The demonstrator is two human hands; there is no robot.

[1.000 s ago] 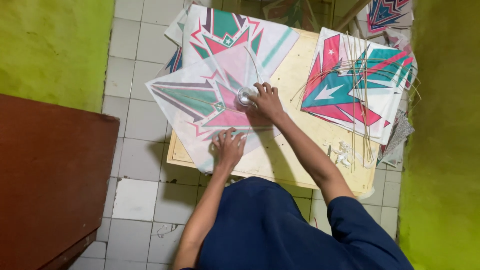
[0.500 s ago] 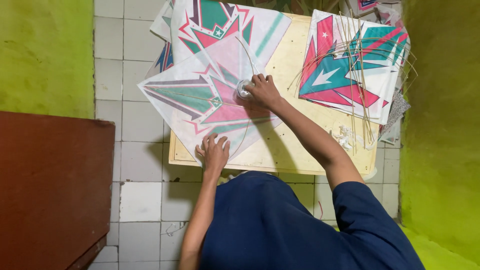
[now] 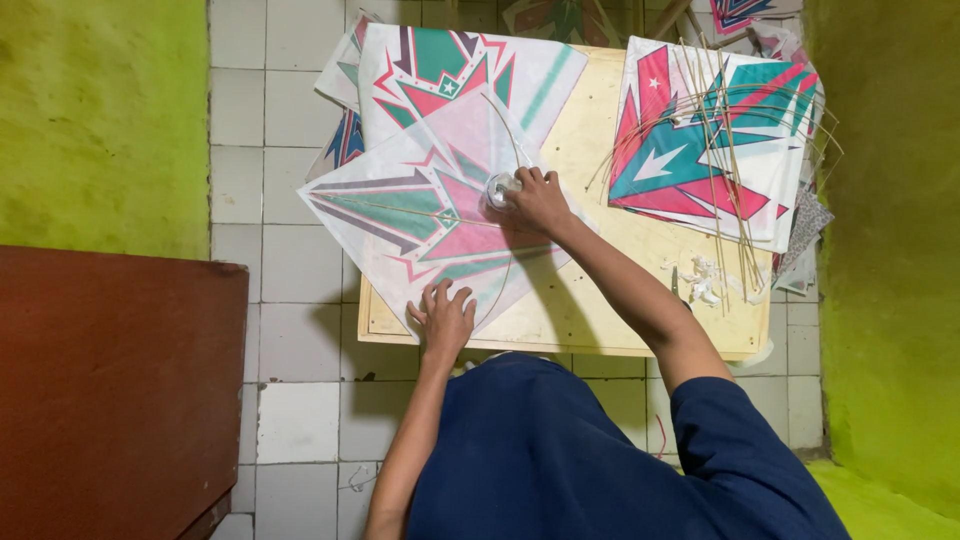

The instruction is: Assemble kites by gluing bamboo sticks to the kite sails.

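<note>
The kite (image 3: pixel 430 215), a diamond of thin paper printed in pink, green and grey, lay flat on the low wooden table (image 3: pixel 590 300), with one corner hanging past the table's left edge over the tiled floor (image 3: pixel 270 270). Its long axis ran from that overhanging corner toward the table's middle, marked by a thin straight stick, while a second, bowed stick curved across it from the far corner to the near one. The right hand (image 3: pixel 540 200) was closed over a small clear round thing, perhaps a roll of tape (image 3: pixel 498 189), and pressed it onto the kite just past the crossing of the sticks, toward the table's middle. The left hand (image 3: pixel 442 318) gripped nothing; it lay open with fingers spread flat on the kite's near corner, at the table's near edge, and was the nearer hand to the lower end of the bowed stick. No containers showed. At the table's far left lay more printed sheets (image 3: pixel 450 70), at its far right another kite (image 3: pixel 710 140) under a bundle of loose sticks (image 3: pixel 730 190), and white paper scraps (image 3: pixel 700 280) lay near the table's right side.
</note>
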